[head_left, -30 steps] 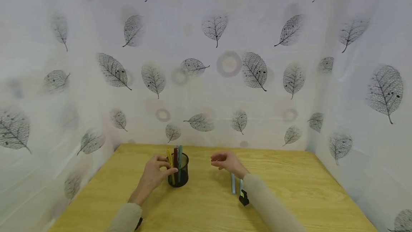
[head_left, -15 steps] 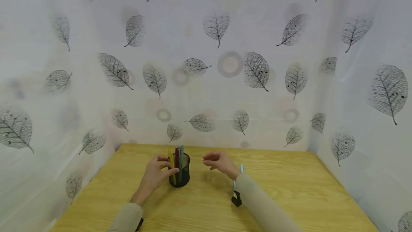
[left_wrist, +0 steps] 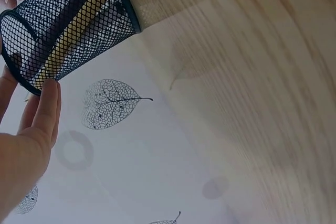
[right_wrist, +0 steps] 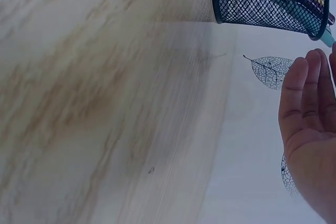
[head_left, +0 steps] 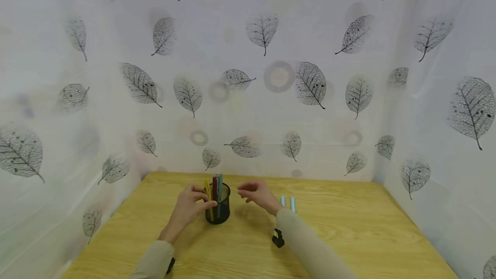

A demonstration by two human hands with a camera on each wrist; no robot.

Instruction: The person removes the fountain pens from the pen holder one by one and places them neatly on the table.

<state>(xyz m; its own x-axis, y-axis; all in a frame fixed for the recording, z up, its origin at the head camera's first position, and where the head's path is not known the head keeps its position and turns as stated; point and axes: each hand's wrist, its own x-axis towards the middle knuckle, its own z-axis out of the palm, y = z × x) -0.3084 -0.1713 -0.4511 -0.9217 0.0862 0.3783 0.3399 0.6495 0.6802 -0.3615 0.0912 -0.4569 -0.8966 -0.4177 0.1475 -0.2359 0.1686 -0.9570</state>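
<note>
A black mesh pen holder (head_left: 223,213) stands upright on the table. A yellow pen (head_left: 207,186), a dark red pen (head_left: 215,183) and a teal pen (head_left: 220,182) lean in it. My left hand (head_left: 185,211) holds the holder from its left, the thumb in front; in the left wrist view, fingertips (left_wrist: 49,86) touch its rim. To the holder's right hovers my right hand (head_left: 260,195), fingers loosely bent, with a small gap and nothing in it. The right wrist view shows its fingers (right_wrist: 311,85) near the rim.
Two light blue sticks, perhaps pens (head_left: 292,204), lie on the wooden table (head_left: 348,227) behind the right forearm, which hides part of them. A pale leaf-print curtain (head_left: 248,111) encloses the table's back and sides. A black wrist device (head_left: 277,238) hangs under the right sleeve.
My right hand has moved left, closer to the pen holder. The left hand stays at the holder. The whole head view has shifted slightly.
</note>
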